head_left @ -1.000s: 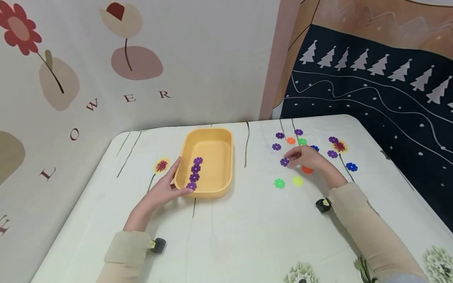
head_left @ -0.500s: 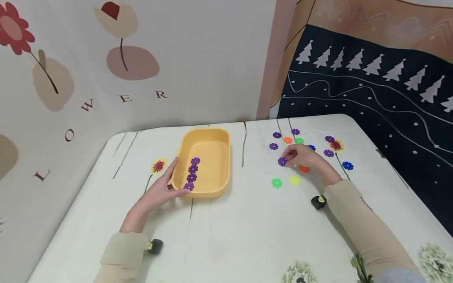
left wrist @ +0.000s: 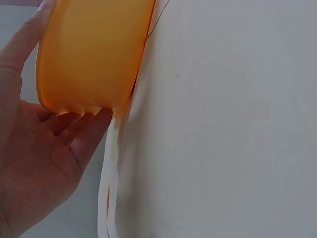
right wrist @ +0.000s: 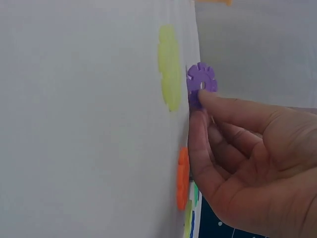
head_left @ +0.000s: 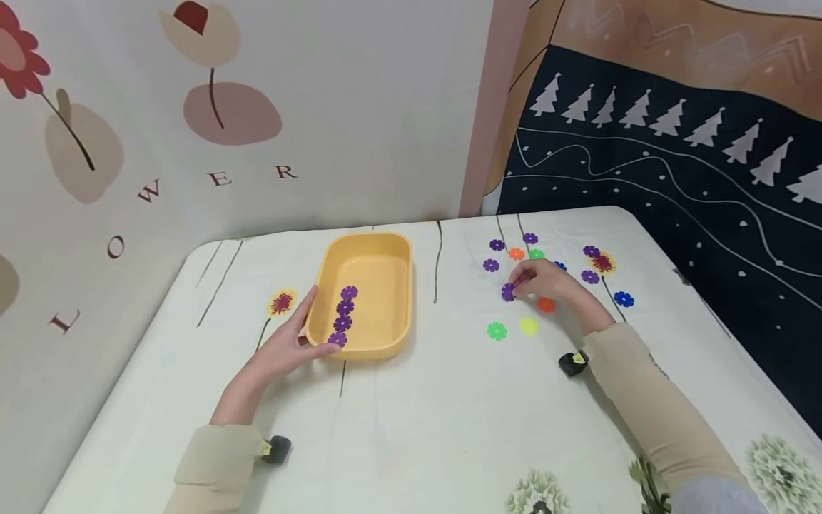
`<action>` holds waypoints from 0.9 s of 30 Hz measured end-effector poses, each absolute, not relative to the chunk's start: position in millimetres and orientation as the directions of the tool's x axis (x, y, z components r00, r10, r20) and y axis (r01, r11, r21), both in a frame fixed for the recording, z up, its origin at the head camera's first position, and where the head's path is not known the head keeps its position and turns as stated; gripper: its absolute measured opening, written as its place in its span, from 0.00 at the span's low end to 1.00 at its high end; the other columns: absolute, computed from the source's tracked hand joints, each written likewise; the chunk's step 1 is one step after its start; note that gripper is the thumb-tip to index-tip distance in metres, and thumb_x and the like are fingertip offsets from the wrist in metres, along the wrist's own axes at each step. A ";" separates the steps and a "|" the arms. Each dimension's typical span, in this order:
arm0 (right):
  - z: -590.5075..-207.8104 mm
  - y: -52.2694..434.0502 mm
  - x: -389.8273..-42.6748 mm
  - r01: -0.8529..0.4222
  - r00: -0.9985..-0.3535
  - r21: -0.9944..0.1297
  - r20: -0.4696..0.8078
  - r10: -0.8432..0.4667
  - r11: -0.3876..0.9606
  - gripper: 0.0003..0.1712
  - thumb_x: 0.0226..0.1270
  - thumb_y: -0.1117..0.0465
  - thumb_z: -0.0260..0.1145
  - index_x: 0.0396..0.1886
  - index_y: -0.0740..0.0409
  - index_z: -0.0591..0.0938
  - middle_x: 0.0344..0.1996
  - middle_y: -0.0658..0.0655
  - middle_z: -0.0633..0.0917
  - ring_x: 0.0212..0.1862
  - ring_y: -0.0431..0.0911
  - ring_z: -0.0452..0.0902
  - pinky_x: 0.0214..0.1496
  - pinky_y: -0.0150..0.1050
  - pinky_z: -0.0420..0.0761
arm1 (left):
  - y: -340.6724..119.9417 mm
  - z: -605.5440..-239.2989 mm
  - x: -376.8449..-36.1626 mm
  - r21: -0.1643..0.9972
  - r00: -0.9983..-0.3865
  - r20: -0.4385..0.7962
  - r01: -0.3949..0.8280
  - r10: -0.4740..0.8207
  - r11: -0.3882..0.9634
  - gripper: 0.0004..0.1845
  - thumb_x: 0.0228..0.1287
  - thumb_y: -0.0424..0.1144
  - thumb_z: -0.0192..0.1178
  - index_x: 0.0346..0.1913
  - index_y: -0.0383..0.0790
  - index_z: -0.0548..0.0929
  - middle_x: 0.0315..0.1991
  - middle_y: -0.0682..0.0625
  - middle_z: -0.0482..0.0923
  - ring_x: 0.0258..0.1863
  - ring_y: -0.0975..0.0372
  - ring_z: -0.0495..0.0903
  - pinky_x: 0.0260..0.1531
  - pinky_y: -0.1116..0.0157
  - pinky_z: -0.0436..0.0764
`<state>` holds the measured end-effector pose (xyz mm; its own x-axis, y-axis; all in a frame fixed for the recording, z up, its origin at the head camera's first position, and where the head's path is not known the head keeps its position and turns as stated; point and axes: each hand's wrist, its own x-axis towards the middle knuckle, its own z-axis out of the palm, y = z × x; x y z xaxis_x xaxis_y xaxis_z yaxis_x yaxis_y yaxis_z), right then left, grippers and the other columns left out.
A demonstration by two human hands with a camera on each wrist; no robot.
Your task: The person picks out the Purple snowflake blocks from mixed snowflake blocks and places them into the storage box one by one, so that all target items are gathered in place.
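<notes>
A yellow plastic tray (head_left: 380, 296) sits left of centre on the table in the head view. Several purple snowflake discs (head_left: 344, 307) lie in a row along its left side. My left hand (head_left: 277, 351) grips the tray's near left corner, thumb at the near rim and fingers along the side. Right of the tray, my right hand (head_left: 546, 278) pinches a purple snowflake disc (right wrist: 202, 76) between thumb and finger, tilted up at the tabletop. Near that hand lie an orange disc (head_left: 546, 305), a yellow disc (head_left: 529, 326) and a green disc (head_left: 497, 330).
More loose discs lie beyond the right hand: a purple disc (head_left: 491, 265), a light orange disc (head_left: 516, 253) and others. A blue disc (head_left: 623, 299) lies farther right. White printed cloth covers the table (head_left: 417, 428); printed hangings stand behind its back and right edges.
My right hand has tilted the purple disc up from nearly flat, with little travel. The left hand stays at the tray. The head view has shifted slightly, moving everything a little left in it.
</notes>
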<state>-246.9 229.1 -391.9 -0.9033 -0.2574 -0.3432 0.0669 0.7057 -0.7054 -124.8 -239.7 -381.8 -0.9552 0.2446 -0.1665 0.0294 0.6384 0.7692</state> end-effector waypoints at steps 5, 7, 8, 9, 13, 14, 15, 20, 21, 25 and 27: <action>-385.0 225.9 -247.0 0.105 -0.894 -0.755 -0.357 -0.271 0.647 0.13 0.70 0.63 0.65 0.51 0.63 0.80 0.41 0.56 0.83 0.40 0.44 0.77 0.43 0.30 0.81 | -239.5 -382.6 -125.6 0.770 -0.957 -0.175 0.014 0.232 0.638 0.62 0.59 0.50 0.72 0.81 0.52 0.33 0.82 0.38 0.38 0.78 0.40 0.52 0.69 0.45 0.70; -380.1 221.7 -247.1 0.091 -0.898 -0.772 -0.337 -0.284 0.629 0.13 0.71 0.63 0.64 0.51 0.64 0.80 0.41 0.55 0.84 0.40 0.44 0.77 0.42 0.30 0.82 | -239.7 -382.5 -125.4 0.767 -0.957 -0.176 0.012 0.228 0.641 0.62 0.59 0.50 0.72 0.81 0.52 0.33 0.82 0.38 0.38 0.78 0.40 0.52 0.69 0.44 0.70; -377.4 218.9 -247.5 0.084 -0.902 -0.779 -0.325 -0.285 0.622 0.13 0.71 0.63 0.64 0.51 0.64 0.80 0.41 0.55 0.84 0.40 0.44 0.77 0.42 0.30 0.82 | -239.9 -382.3 -125.3 0.766 -0.958 -0.178 0.010 0.227 0.643 0.62 0.59 0.50 0.72 0.81 0.52 0.33 0.82 0.38 0.38 0.78 0.40 0.52 0.69 0.44 0.70; -374.0 215.8 -247.8 0.074 -0.906 -0.784 -0.311 -0.287 0.617 0.13 0.71 0.63 0.64 0.51 0.64 0.80 0.41 0.56 0.84 0.40 0.44 0.77 0.43 0.30 0.82 | -239.9 -381.9 -124.9 0.765 -0.958 -0.177 0.010 0.226 0.643 0.62 0.59 0.50 0.72 0.81 0.52 0.33 0.82 0.37 0.38 0.78 0.40 0.52 0.69 0.44 0.70; -361.2 199.3 -251.6 0.047 -0.921 -0.804 -0.265 -0.287 0.593 0.13 0.71 0.64 0.65 0.52 0.65 0.80 0.44 0.59 0.86 0.41 0.43 0.80 0.47 0.32 0.86 | -241.0 -380.9 -124.4 0.765 -0.958 -0.171 0.019 0.232 0.644 0.62 0.59 0.50 0.72 0.81 0.51 0.33 0.81 0.36 0.38 0.77 0.40 0.53 0.69 0.45 0.70; -358.9 194.4 -253.3 0.045 -0.922 -0.811 -0.258 -0.288 0.584 0.13 0.70 0.64 0.65 0.52 0.65 0.80 0.45 0.60 0.86 0.41 0.42 0.81 0.48 0.32 0.87 | -241.1 -380.6 -124.2 0.765 -0.957 -0.168 0.023 0.235 0.644 0.62 0.59 0.50 0.72 0.81 0.50 0.33 0.81 0.36 0.38 0.77 0.39 0.53 0.69 0.45 0.71; -356.6 189.0 -254.8 0.043 -0.923 -0.819 -0.251 -0.290 0.572 0.14 0.70 0.64 0.65 0.52 0.66 0.80 0.45 0.60 0.86 0.41 0.42 0.82 0.49 0.33 0.87 | -241.2 -380.4 -124.0 0.764 -0.957 -0.166 0.027 0.236 0.644 0.62 0.59 0.50 0.72 0.81 0.50 0.33 0.81 0.35 0.38 0.77 0.39 0.53 0.69 0.45 0.71; -349.0 159.3 -262.0 0.030 -0.930 -0.858 -0.213 -0.301 0.514 0.14 0.69 0.64 0.66 0.51 0.66 0.80 0.42 0.59 0.86 0.38 0.39 0.83 0.47 0.33 0.87 | -240.8 -380.4 -123.5 0.770 -0.957 -0.175 0.015 0.234 0.638 0.62 0.59 0.49 0.72 0.81 0.51 0.33 0.81 0.36 0.37 0.78 0.39 0.51 0.69 0.44 0.70; -347.5 153.0 -262.7 0.026 -0.930 -0.865 -0.205 -0.304 0.501 0.14 0.69 0.64 0.66 0.50 0.66 0.81 0.42 0.59 0.86 0.37 0.39 0.83 0.47 0.33 0.88 | -240.6 -380.7 -123.5 0.771 -0.956 -0.178 0.010 0.231 0.637 0.62 0.59 0.49 0.72 0.81 0.51 0.33 0.81 0.37 0.37 0.78 0.39 0.51 0.69 0.44 0.70; -342.0 127.9 -263.2 0.022 -0.932 -0.893 -0.180 -0.314 0.449 0.14 0.68 0.64 0.67 0.51 0.66 0.81 0.42 0.60 0.85 0.39 0.40 0.83 0.50 0.36 0.88 | -240.2 -382.2 -123.5 0.769 -0.957 -0.181 0.006 0.226 0.640 0.62 0.59 0.49 0.72 0.81 0.51 0.33 0.82 0.38 0.38 0.78 0.40 0.52 0.69 0.45 0.70; -340.0 115.9 -263.6 0.029 -0.934 -0.906 -0.176 -0.312 0.423 0.14 0.68 0.65 0.67 0.50 0.66 0.81 0.41 0.59 0.85 0.39 0.40 0.83 0.51 0.37 0.88 | -240.3 -383.0 -123.8 0.767 -0.958 -0.173 0.016 0.230 0.642 0.62 0.59 0.49 0.71 0.81 0.51 0.33 0.81 0.37 0.38 0.77 0.40 0.53 0.68 0.45 0.71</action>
